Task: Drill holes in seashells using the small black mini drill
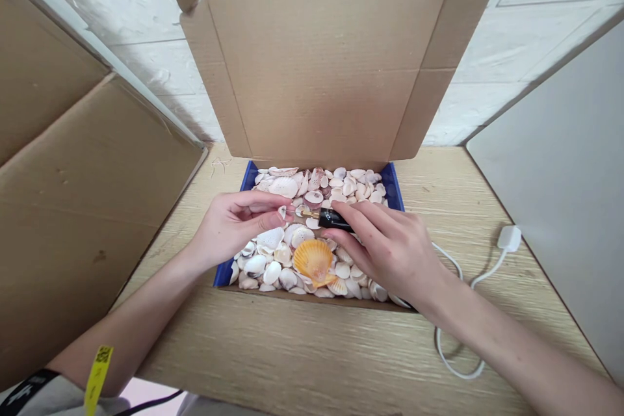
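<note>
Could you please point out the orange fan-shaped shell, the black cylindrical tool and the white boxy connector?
Orange fan-shaped shell (312,260), head view: middle of its ribbed face.
Black cylindrical tool (334,220), head view: its exposed body.
White boxy connector (509,238), head view: its casing.

Black handheld tool with white marks and a gold-coloured tip; small whitish shell with a dark spot. Loose shells in white, cream and pinkish brown, some speckled. One large scallop is bright orange-yellow with fanning ribs. The box has blue sides and a plain brown lid. Pale tan tabletop, streaked like wood grain; white cable; yellow tag printed in black.
</note>
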A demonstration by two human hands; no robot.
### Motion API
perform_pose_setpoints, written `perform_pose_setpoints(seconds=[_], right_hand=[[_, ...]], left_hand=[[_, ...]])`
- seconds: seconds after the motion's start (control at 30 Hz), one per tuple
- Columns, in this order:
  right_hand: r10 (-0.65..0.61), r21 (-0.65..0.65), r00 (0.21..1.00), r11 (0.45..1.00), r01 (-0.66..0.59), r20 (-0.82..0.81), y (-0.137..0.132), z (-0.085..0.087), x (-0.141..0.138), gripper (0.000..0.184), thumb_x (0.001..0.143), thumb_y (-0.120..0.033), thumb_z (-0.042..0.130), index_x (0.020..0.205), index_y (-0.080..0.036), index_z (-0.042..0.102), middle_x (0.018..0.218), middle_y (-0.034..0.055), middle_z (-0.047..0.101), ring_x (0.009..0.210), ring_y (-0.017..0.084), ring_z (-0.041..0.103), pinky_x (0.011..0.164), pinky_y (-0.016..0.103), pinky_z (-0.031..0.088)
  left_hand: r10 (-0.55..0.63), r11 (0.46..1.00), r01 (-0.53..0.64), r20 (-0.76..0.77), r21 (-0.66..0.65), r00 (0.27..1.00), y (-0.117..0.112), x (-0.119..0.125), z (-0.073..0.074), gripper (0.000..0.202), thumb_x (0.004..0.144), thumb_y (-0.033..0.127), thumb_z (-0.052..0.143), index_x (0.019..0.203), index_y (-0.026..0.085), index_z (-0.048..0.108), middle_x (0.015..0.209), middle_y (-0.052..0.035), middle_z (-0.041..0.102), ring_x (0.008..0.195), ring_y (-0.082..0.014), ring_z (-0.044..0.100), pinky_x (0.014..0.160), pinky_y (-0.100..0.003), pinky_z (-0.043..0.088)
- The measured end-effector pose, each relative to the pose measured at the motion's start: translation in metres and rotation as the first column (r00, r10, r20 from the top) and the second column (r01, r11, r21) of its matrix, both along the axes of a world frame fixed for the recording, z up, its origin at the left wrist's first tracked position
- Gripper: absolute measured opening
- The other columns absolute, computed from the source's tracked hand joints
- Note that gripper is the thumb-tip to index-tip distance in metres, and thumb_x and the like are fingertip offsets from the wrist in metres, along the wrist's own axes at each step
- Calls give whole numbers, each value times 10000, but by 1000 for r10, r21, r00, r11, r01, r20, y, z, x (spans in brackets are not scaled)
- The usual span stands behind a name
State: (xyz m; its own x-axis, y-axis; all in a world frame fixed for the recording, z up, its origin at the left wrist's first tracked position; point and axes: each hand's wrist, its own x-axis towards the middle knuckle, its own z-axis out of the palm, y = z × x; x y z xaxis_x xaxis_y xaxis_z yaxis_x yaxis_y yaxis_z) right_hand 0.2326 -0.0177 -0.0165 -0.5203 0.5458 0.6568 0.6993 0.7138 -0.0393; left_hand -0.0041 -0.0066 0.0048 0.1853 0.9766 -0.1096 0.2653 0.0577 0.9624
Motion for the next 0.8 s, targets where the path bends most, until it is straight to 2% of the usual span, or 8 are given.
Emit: perform_pose_setpoints(seconds=[0.2, 0.4, 0.53, 0.8], right_hand=[[20, 21, 1000, 1000, -20, 11, 1, 1, 1, 254, 898, -301, 600, 1059, -104, 586, 801, 41, 693, 673, 123, 607, 598, 253, 441], [6, 155, 998, 988, -16, 64, -2, 8, 3, 244, 867, -219, 628, 1087, -116, 598, 885, 83, 709, 730, 159, 588, 629, 297, 435], [-6, 208, 994, 978, -18, 113, -5, 13, 4, 217, 861, -146, 597, 1076, -145, 622, 939, 91, 712, 801, 181, 589, 650, 317, 428], [-36, 186, 990, 983, 10, 137, -5, 11, 4, 243, 860, -153, 599, 1102, -134, 614, 944, 92, 709, 785, 183, 579, 653, 321, 412]], left_hand=[[-21, 1000, 23, 92, -21, 996, 1, 1, 1, 162, 696, 244, 789, 817, 163, 719, 806, -38, 773, 761, -180, 734, 718, -257, 603], [-23, 998, 26, 57, -53, 998, 1, 2, 2, 158, 699, 273, 778, 788, 160, 713, 790, -47, 774, 677, -168, 720, 663, -256, 594], [-50, 997, 52, 33, -51, 998, 2, 2, 2, 157, 719, 283, 761, 805, 160, 714, 804, -53, 775, 705, -172, 724, 675, -254, 595], [-51, 996, 56, 68, -65, 996, 2, 0, 0, 205, 745, 311, 749, 891, 169, 725, 871, -51, 776, 715, -167, 732, 673, -245, 609]])
